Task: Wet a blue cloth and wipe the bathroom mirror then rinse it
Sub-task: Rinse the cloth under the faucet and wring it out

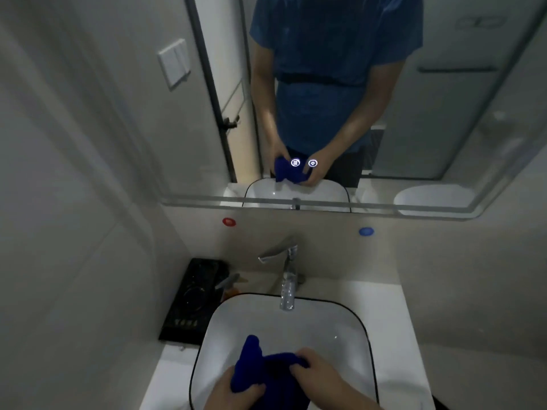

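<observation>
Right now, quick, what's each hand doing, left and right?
Left hand: closed, gripping the blue cloth over the sink.
Right hand: closed, gripping the same cloth.

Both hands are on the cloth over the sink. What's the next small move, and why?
Probably bring the blue cloth forward under the faucet spout. The left hand and right hand both grip it bunched over the near side of the basin, short of the spout. Whether water is running is unclear.
</observation>
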Motion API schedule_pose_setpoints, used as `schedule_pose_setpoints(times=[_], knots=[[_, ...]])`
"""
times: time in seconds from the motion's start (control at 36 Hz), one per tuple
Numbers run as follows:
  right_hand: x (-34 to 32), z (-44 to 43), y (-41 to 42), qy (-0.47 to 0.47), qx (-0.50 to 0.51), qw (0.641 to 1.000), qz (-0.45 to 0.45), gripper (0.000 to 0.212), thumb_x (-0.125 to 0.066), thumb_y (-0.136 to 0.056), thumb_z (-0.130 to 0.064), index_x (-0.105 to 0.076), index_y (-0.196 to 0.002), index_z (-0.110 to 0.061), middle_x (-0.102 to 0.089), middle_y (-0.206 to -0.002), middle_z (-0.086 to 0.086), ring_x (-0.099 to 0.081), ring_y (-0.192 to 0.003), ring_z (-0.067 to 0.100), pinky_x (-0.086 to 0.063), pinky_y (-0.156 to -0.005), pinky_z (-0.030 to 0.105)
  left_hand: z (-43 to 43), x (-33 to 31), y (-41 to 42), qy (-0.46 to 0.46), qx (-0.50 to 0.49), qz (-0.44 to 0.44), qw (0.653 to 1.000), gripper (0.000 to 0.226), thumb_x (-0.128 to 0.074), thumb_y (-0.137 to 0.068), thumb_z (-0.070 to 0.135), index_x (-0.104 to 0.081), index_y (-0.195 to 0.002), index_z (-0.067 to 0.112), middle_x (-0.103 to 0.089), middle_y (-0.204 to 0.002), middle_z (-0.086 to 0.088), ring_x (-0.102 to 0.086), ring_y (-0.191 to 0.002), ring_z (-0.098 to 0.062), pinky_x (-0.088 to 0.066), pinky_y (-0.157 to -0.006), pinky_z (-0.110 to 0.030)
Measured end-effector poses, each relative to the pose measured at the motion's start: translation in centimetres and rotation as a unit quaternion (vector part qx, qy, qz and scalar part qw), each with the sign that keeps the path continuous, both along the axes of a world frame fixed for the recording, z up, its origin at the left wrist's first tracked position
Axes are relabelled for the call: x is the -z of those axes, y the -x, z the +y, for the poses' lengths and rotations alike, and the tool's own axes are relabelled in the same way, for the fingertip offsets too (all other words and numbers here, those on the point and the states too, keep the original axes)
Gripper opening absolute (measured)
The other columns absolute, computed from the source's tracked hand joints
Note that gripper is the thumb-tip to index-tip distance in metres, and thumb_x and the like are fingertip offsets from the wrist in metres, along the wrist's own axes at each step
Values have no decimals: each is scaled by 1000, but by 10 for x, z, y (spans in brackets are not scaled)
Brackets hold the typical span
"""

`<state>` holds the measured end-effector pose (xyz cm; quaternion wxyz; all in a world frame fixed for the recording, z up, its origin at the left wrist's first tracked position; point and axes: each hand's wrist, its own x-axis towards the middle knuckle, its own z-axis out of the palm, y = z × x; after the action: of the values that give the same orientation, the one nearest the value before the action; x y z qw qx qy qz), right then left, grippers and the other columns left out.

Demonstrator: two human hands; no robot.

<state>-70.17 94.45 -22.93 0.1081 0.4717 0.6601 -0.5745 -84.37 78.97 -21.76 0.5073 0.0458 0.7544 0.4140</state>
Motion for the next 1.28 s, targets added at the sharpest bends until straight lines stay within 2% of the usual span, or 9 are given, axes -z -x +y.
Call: schedule_pose_setpoints(times=[0.08, 0.31, 0.44, 0.75, 0.92, 1.06, 1.11, 1.22, 1.28], knots=[[8, 7, 12, -29, 49, 998, -7, 22, -61, -101, -20, -67, -123, -20, -69, -111, -3, -67, -93, 3, -52, -73, 9, -4, 20, 15, 59, 9, -24, 998, 62, -86, -63, 39, -67, -117, 17, -76, -115, -7, -73, -111, -26, -59, -100, -38], [-10, 63, 102, -259, 99, 958, 70, 39, -59, -96, -18, -59, -130, -37, -66, -84, -11, -66, -73, 10, -55, -75, 34, 23, 71, 52, 103, 62, -54, 991, 52, -72, -97, 21, -60, -145, 6, -71, -133, -13, -66, -126, -29, -49, -115, -40], [-16, 104, 156, -366, -19, 930, 14, 83, -60, -89, -21, -30, -161, -50, -54, -139, 3, -67, -111, 32, -55, -79, 35, 72, 73, 56, 75, 105, -79, 989, 47, -71, -92, 20, -61, -138, 13, -74, -128, -13, -71, -117, -30, -55, -109, -46], [-12, 139, 180, -465, -83, 881, -29, 46, -72, -90, -41, -69, -136, -37, -65, -128, 5, -67, -114, 28, -46, -99, 37, 129, 89, 56, 11, 33, -213, 976, 63, -68, -101, 6, -43, -158, 20, -59, -149, -23, -60, -132, -46, -52, -107, -68], [-18, 141, 158, -362, 19, 926, 105, 57, -71, -98, -33, -55, -152, -32, -66, -129, 9, -72, -104, 27, -61, -91, 38, 141, 95, 53, 43, 37, -218, 974, 45, -78, -84, 4, -71, -126, 19, -80, -117, -13, -73, -113, -37, -61, -97, -61], [8, 96, 105, -288, 183, 905, 253, 10, -51, -105, -45, -59, -112, -45, -64, -82, 0, -65, -69, 15, -56, -61, 37, 147, 90, 46, 2, -21, -269, 963, 69, -69, -71, -13, -73, -136, 10, -77, -89, -16, -76, -70, -30, -59, -58, -34], [38, 74, 79, -278, 267, 896, 221, 14, -50, -107, -33, -61, -98, -35, -61, -75, 0, -60, -63, 18, -50, -56, 37, 146, 89, 45, 0, -6, -255, 967, 73, -56, -77, -15, -59, -148, 5, -73, -87, -16, -72, -63, -28, -54, -52, -30], [91, 43, 45, -91, 419, 903, -20, 7, -59, -102, -29, -64, -104, -25, -72, -96, 2, -71, -95, 34, -60, -80, 45, 140, 84, 39, -45, 18, -265, 963, 66, -69, -71, 2, -63, -136, 7, -75, -120, -30, -76, -103, -42, -63, -78, -45], [110, 34, 40, 82, 436, 894, -70, 48, -63, -101, -56, -64, -125, -15, -74, -116, 14, -72, -104, 35, -62, -90, 48, 138, 83, 37, -62, 32, -242, 968, 61, -82, -77, 16, -65, -135, 9, -74, -123, -28, -74, -112, -43, -61, -97, -55]])
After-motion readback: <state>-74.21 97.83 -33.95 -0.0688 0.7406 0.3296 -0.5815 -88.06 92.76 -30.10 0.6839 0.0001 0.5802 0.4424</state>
